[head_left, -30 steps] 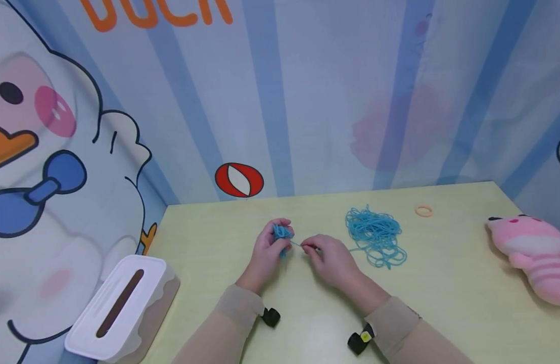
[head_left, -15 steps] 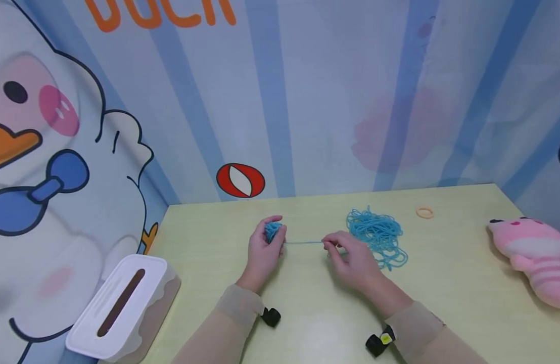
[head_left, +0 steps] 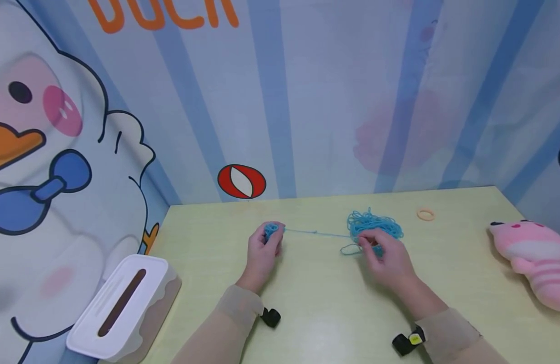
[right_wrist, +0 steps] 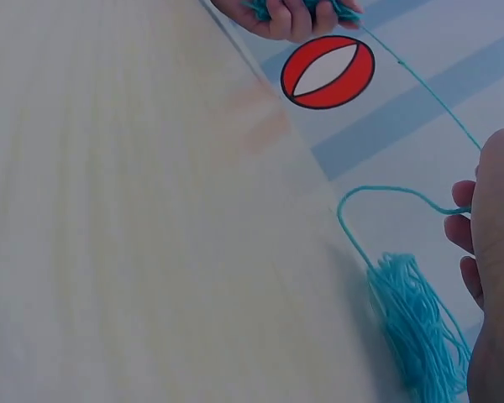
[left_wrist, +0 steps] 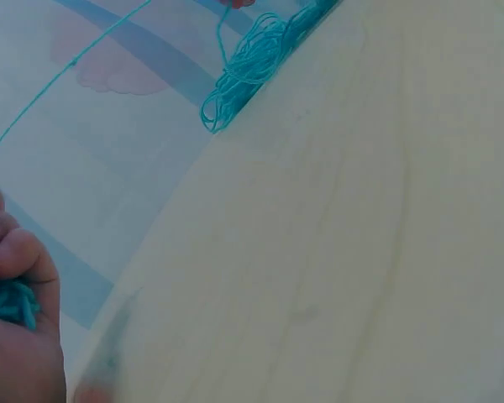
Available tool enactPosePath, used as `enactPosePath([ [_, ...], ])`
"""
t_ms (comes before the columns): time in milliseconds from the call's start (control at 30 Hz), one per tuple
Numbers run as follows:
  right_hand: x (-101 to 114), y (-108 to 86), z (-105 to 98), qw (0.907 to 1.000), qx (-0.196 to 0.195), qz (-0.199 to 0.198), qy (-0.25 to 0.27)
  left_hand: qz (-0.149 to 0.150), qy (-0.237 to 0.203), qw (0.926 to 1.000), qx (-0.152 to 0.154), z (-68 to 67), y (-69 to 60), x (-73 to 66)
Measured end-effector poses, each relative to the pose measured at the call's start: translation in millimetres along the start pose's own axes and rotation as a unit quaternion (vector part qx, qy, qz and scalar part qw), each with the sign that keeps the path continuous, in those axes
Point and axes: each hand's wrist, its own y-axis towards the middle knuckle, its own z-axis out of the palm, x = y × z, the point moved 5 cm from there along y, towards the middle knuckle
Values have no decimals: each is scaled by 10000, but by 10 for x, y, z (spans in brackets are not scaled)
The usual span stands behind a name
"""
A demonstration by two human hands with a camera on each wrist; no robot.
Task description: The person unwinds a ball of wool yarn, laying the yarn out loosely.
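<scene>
My left hand (head_left: pixel 263 253) grips a small wound bundle of blue yarn (head_left: pixel 271 230), its fingers curled round it. From that bundle a taut strand (head_left: pixel 315 232) with a small knot runs across to my right hand (head_left: pixel 389 258), which pinches it between thumb and fingers. Behind the right hand lies a loose heap of blue yarn (head_left: pixel 373 222) on the table, partly hidden by that hand. In the right wrist view a slack loop (right_wrist: pixel 378 188) hangs between the right hand and the heap (right_wrist: pixel 416 327).
An orange ring (head_left: pixel 425 215) lies right of the heap. A pink striped plush toy (head_left: pixel 539 258) rests at the table's right side. At the left stands a white-lidded tissue box (head_left: pixel 121 303). A printed curtain (head_left: pixel 325 101) hangs behind the pale table (head_left: pixel 316 313).
My right hand has moved right, away from the left hand, drawing the strand out longer between them. The left hand has turned slightly and stays in nearly the same place.
</scene>
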Motion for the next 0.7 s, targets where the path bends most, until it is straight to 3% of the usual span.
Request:
enactPosePath([
  [167,-167,-59,-200,9999,-104,126,-16,54,-398,9991,144,11,6,-10],
  [500,-459,-141,-543,9970,47,740,-238,-290,-1314,9909,81,26,-2,-21],
  [567,-518,-165,-600,9949,216,935,-324,-295,-1379,9899,110,33,-5,-28],
  [700,-621,-200,-677,9882,634,1259,-598,-295,-1077,9937,-31,20,3,-19],
])
